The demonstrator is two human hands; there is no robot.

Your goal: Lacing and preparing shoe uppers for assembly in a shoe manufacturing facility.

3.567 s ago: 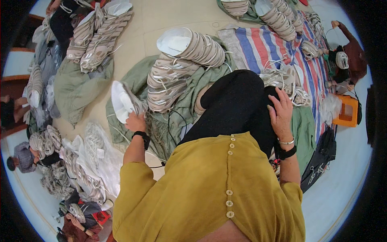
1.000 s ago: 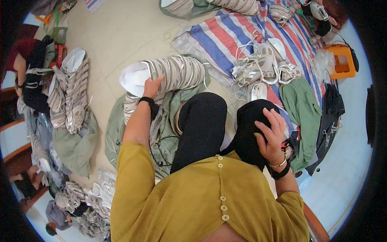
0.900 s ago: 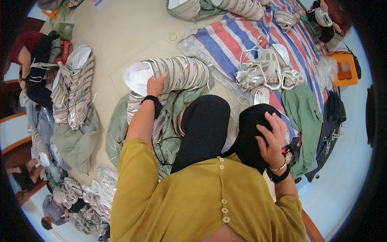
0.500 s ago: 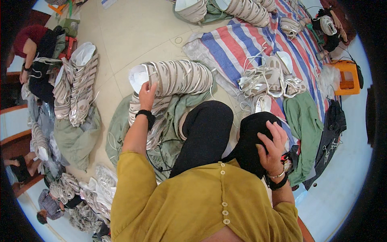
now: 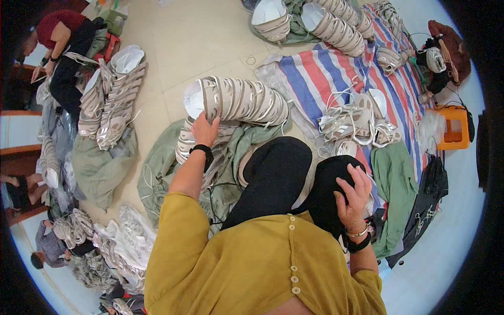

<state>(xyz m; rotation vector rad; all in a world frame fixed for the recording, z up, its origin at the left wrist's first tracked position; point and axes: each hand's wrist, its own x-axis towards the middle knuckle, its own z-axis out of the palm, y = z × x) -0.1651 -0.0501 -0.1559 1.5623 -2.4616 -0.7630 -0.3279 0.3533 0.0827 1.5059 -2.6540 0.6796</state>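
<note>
My left hand (image 5: 205,129), with a black wristband, reaches forward and rests its fingers on the near end of a long nested row of white strapped shoe uppers (image 5: 239,100) lying on a green cloth (image 5: 157,173). Whether the fingers close around a piece I cannot tell. My right hand (image 5: 353,191) lies flat, fingers spread, on my right knee in black trousers (image 5: 328,189). A second shorter stack (image 5: 185,144) sits just left of my left hand.
A striped sheet (image 5: 325,73) at the right holds loose uppers (image 5: 357,123). More rows lie at the top (image 5: 336,23) and at the left (image 5: 113,89). A person in red (image 5: 60,39) sits at the upper left. An orange box (image 5: 454,128) stands at the far right.
My left hand left a single white upper at the left and reached forward to the long row. The view swung left. My right hand stayed on my knee.
</note>
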